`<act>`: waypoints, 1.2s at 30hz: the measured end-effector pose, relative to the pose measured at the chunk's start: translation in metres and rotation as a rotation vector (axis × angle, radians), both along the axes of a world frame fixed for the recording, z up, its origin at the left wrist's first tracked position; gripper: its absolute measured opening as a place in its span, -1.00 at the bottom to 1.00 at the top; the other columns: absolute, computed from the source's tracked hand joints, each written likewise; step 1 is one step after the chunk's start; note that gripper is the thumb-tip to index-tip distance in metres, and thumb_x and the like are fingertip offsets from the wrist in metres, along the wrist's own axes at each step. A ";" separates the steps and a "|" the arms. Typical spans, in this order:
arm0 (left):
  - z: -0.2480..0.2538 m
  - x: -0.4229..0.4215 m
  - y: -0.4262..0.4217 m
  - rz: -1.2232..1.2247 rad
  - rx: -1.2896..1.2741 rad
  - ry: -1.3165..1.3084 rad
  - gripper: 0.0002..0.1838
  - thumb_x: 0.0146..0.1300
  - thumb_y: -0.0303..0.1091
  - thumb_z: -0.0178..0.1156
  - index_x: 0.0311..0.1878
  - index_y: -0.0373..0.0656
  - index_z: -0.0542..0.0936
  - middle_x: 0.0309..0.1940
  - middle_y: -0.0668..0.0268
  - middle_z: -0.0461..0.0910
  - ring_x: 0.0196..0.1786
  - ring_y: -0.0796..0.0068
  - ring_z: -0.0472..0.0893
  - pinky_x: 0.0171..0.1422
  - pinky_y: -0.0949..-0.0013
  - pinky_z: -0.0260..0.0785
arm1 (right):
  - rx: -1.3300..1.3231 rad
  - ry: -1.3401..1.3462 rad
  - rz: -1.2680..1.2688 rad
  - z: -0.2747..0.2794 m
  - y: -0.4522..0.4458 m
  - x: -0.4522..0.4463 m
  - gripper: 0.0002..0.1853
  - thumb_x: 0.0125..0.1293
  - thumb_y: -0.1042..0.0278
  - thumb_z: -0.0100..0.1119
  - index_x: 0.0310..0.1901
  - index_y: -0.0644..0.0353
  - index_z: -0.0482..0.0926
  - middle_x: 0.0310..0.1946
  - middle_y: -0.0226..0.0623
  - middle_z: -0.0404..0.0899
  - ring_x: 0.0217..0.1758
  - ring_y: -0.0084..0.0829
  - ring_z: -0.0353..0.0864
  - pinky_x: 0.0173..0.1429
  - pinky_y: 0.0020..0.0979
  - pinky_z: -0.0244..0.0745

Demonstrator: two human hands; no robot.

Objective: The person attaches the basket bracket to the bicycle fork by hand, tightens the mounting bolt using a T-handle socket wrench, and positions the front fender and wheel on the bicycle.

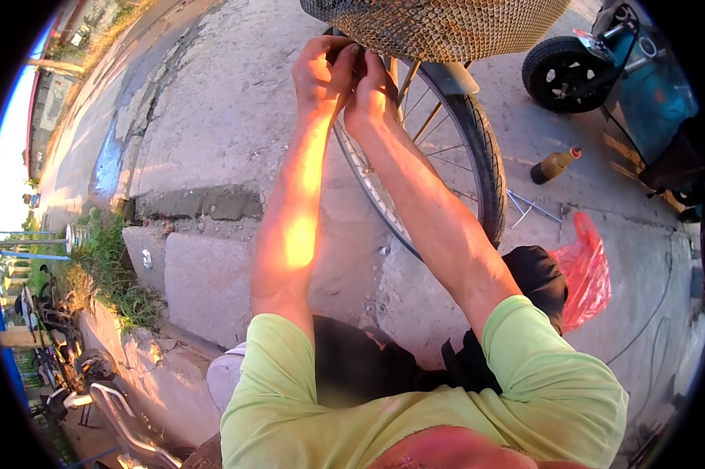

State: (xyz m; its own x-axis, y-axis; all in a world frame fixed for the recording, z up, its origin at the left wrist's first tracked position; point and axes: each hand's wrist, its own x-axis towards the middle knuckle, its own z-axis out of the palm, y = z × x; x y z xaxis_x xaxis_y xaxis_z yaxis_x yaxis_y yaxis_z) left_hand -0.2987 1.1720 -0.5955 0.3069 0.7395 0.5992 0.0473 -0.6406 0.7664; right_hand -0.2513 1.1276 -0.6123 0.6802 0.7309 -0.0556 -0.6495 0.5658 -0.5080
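Black and thin was the tyre [489,176] of the spoked wheel; both hands, left [372,94] and right [325,74], met beside it, fingers bent, their grip unclear.

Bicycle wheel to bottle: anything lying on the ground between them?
Head view shows only bare concrete between the bicycle wheel and the bottle. Thin metal rods lie close by, outside that stretch.

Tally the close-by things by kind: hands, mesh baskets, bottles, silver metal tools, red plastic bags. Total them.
Hands (left hand, right hand): 2
Mesh basket: 1
Bottle: 1
Silver metal tool: 1
Red plastic bag: 1
Total: 6
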 end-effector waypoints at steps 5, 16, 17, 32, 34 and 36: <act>0.006 -0.002 -0.003 -0.032 -0.183 -0.026 -0.81 0.24 -0.38 0.34 -0.17 -0.31 0.69 -0.32 0.20 0.73 -0.31 0.49 0.69 -0.18 0.44 0.54 | -0.038 -0.026 0.045 0.003 -0.005 0.001 -0.65 0.47 -0.03 0.01 -0.13 0.13 0.53 -0.25 -0.51 0.50 -0.19 -0.62 0.43 -0.24 -0.50 0.29; 0.006 0.001 -0.001 -0.029 -0.159 -0.021 -0.82 0.24 -0.39 0.34 -0.17 -0.31 0.68 -0.32 0.18 0.73 -0.30 0.48 0.68 -0.17 0.40 0.55 | -0.034 -0.041 0.025 0.004 -0.009 0.000 -0.59 0.46 -0.03 0.02 -0.04 0.21 0.54 -0.11 -0.36 0.57 -0.02 -0.49 0.49 0.08 -0.42 0.39; 0.003 0.001 0.001 -0.032 -0.119 -0.012 -0.82 0.24 -0.40 0.33 -0.17 -0.31 0.67 -0.31 0.18 0.72 -0.29 0.47 0.68 -0.16 0.40 0.55 | -0.027 -0.055 0.021 0.003 -0.009 0.000 -0.59 0.46 -0.03 0.03 -0.03 0.22 0.54 -0.09 -0.36 0.56 -0.01 -0.48 0.48 0.11 -0.42 0.38; 0.006 -0.007 -0.001 -0.108 -0.221 -0.031 -0.80 0.29 -0.36 0.31 -0.17 -0.33 0.66 -0.40 0.22 0.70 -0.37 0.51 0.66 -0.27 0.45 0.50 | -0.072 -0.010 0.058 0.003 -0.009 0.000 -0.61 0.41 -0.07 0.09 -0.03 0.10 0.57 -0.11 -0.44 0.57 -0.05 -0.55 0.50 0.01 -0.45 0.40; 0.008 -0.004 -0.002 -0.119 -0.286 -0.020 -0.80 0.30 -0.36 0.31 -0.19 -0.35 0.65 -0.44 0.22 0.70 -0.41 0.53 0.64 -0.28 0.45 0.50 | -0.076 -0.011 0.036 0.006 -0.010 -0.002 -0.61 0.42 -0.06 0.08 -0.03 0.11 0.56 -0.12 -0.44 0.57 -0.05 -0.54 0.50 0.02 -0.45 0.40; 0.010 -0.003 -0.006 -0.102 -0.286 -0.026 -0.80 0.31 -0.35 0.30 -0.21 -0.34 0.65 -0.41 0.22 0.71 -0.39 0.54 0.64 -0.28 0.45 0.50 | -0.067 -0.018 0.027 0.007 -0.009 -0.002 -0.61 0.42 -0.06 0.07 -0.03 0.13 0.55 -0.11 -0.43 0.57 -0.05 -0.54 0.50 0.02 -0.44 0.40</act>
State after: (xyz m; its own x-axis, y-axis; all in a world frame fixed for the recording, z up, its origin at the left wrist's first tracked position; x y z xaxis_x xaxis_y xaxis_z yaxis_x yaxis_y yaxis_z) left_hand -0.3019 1.1663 -0.5855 0.3755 0.8452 0.3802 -0.0285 -0.3995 0.9163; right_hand -0.2537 1.1184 -0.6057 0.6614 0.7442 -0.0931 -0.6547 0.5123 -0.5558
